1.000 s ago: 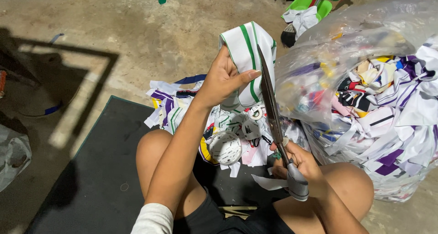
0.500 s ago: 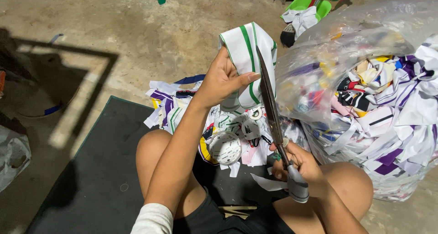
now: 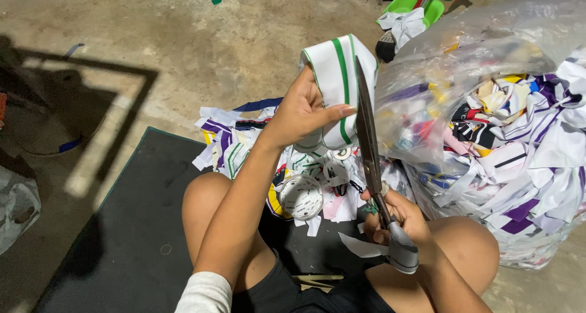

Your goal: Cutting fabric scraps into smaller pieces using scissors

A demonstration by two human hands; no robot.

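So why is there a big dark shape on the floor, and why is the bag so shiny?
Head view: strong light from one side casts a hard shadow across the bare concrete floor; the clear plastic bag of fabric scraps catches glare and looks milky; the left hand, green-striped white fabric strip and long dark scissors are sharp.

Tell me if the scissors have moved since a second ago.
No. The scissors in the right hand keep the same place against the clear bag of scraps, blades alongside the white-green strip held by the left hand.
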